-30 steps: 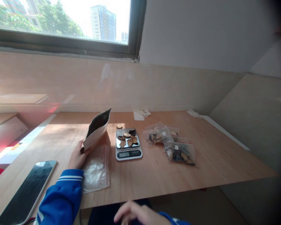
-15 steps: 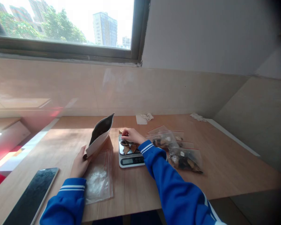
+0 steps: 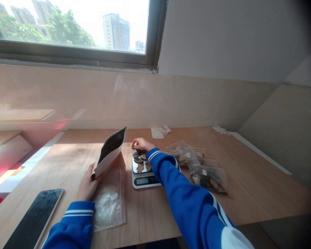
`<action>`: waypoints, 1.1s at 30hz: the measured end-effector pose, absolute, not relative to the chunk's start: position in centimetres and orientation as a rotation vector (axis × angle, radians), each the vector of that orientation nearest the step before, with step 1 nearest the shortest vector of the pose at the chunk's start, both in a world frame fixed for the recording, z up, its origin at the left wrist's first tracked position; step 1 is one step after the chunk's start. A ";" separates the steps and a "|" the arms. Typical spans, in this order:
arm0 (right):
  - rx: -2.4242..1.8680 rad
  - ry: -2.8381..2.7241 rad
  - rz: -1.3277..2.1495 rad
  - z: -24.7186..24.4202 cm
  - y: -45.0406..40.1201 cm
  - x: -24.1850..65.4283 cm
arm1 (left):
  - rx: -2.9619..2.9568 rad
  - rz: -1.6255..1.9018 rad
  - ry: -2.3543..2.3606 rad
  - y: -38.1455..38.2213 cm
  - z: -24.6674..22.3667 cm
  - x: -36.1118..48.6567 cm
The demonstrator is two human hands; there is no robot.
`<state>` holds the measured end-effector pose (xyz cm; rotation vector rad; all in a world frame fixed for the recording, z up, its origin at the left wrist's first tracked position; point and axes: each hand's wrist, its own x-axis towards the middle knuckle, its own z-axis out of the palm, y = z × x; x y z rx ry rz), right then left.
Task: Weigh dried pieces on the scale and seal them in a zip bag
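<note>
My left hand (image 3: 86,185) grips the bottom corner of a tan stand-up pouch (image 3: 110,150), which leans open-mouthed towards the right. Beside it stands a small digital scale (image 3: 145,180) with several dried brown slices (image 3: 140,166) on its plate. My right hand (image 3: 142,143) reaches over the scale's far left corner. Its fingertips are pinched on a small dried piece (image 3: 133,147) that lies just behind the plate. An empty clear zip bag (image 3: 109,202) lies flat under my left wrist.
Three zip bags, two filled with dried slices (image 3: 209,178) (image 3: 184,154), lie right of the scale. A phone (image 3: 33,218) lies at the near left edge of the wooden table (image 3: 248,180). Crumpled tissues (image 3: 159,131) (image 3: 220,130) sit by the tiled wall.
My right hand came up from below the table edge, reached over the scale, then shifted to the loose piece behind its far left corner. My left hand kept hold of the pouch.
</note>
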<state>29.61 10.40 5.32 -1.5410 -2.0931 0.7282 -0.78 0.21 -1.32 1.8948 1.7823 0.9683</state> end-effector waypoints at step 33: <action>-0.920 -1.808 0.674 13.7 -8.4 32.2 | 1.960 0.927 1.728 -0.9 0.4 0.2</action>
